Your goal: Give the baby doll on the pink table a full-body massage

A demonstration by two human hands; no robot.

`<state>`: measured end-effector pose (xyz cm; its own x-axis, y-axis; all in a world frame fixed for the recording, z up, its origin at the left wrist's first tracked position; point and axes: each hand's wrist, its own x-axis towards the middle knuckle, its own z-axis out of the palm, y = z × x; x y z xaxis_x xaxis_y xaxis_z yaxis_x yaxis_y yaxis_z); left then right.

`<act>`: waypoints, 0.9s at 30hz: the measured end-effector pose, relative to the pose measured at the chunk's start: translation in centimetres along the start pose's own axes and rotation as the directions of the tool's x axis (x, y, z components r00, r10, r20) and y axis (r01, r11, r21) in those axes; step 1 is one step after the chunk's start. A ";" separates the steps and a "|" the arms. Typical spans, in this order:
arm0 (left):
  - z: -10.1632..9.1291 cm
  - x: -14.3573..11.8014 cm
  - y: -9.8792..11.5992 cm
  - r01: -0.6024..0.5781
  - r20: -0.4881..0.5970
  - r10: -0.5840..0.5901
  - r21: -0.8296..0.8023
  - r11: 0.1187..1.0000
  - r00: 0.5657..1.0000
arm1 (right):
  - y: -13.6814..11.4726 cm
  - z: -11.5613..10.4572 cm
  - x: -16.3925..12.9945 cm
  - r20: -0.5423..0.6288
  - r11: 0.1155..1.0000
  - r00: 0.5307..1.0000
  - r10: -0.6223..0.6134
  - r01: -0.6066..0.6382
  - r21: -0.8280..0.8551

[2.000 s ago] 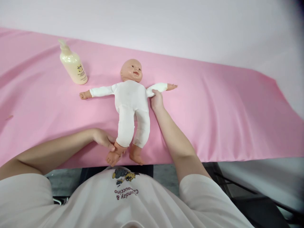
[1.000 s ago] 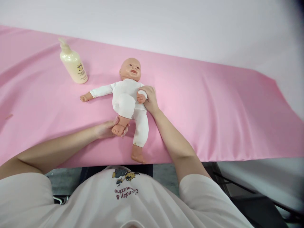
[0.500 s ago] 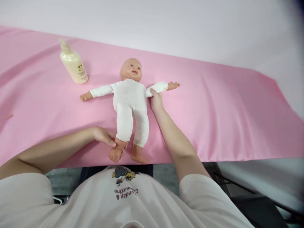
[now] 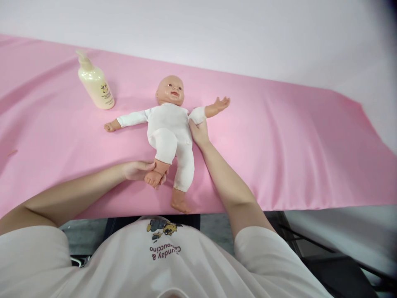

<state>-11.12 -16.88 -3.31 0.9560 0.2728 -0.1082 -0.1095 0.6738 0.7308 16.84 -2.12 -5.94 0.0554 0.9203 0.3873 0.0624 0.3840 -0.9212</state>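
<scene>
On the pink cloth (image 4: 294, 157), toward the upper left, a cream-coloured pump bottle (image 4: 95, 87), standing on its base, with small dark print low on the front; cannot tell how full. Holds the doll (image 4: 170, 122) with both hands, on its back in the middle of the cloth, head away, feet toward the white shirt (image 4: 124, 265). With the left hand (image 4: 136, 169), clasps the ankle (image 4: 161, 167) of the leg on the left — thumb over the upper side, fingertips showing past the foot — with that leg bent at hip and knee. With the right hand (image 4: 199, 131), grips the white sleeve (image 4: 197, 115) of the arm on the right, thumb along the front, other fingers mostly hidden; beyond the grip, a bare forearm angled outward, rubber fingers spread. Close by the shirt, the near edge of the cloth, with the straight leg's foot (image 4: 179, 201) near it. Behind bottle and head, the far edge, slanting against a white backdrop (image 4: 217, 37). To the right, a broad, lightly creased stretch of cloth; between bottle and torso, a narrower gap, with the other arm (image 4: 133, 119) laid out below.
</scene>
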 end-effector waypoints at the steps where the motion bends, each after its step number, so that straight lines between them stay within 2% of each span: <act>1: -0.3 0.1 -0.1 -0.012 -0.039 0.011 -0.025 1.000 0.999 | -0.4 0.1 -0.1 0.059 0.997 0.998 -0.033 0.037 -0.068; 3: -0.7 0.5 -0.2 -0.033 -0.105 0.027 -0.059 0.998 0.994 | -1.2 0.3 -0.2 0.186 0.966 0.978 -0.092 0.133 -0.224; 6: -0.9 0.9 -0.3 -0.081 -0.161 0.064 -0.101 0.992 0.985 | -1.9 0.7 -0.3 0.329 0.873 0.932 -0.154 0.285 -0.397; 10: -0.7 1.1 -0.2 -0.118 -0.157 0.101 -0.103 0.988 0.982 | -1.6 0.8 -0.4 0.352 0.834 0.916 -0.196 0.344 -0.432; 13: -0.4 0.6 0.0 -0.061 -0.087 0.058 -0.026 0.998 0.995 | -0.8 0.6 -0.2 0.307 0.869 0.933 -0.186 0.302 -0.391; 16: 0.1 0.1 0.5 0.043 0.055 -0.050 0.127 0.991 0.997 | 0.3 0.5 0.3 0.226 0.924 0.959 -0.173 0.237 -0.299; 18: 0.7 0.0 0.9 0.104 0.164 -0.149 0.254 0.962 0.975 | 0.8 0.6 0.6 0.183 0.957 0.973 -0.139 0.179 -0.229; 21: 1.5 0.0 1.7 0.139 0.214 -0.229 0.368 0.919 0.949 | 1.1 0.7 0.9 0.141 0.989 0.987 -0.071 0.088 -0.115; 27: 1.9 0.2 2.1 0.236 0.348 -0.355 0.340 0.910 0.868 | 1.8 0.1 1.1 0.027 0.989 0.993 0.118 -0.120 0.092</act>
<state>-10.67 -16.67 -0.50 0.9631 -0.2412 -0.1191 0.2187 0.4439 0.8690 16.89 -0.43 -7.22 0.0357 0.9607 0.2751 -0.0370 0.2764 -0.9603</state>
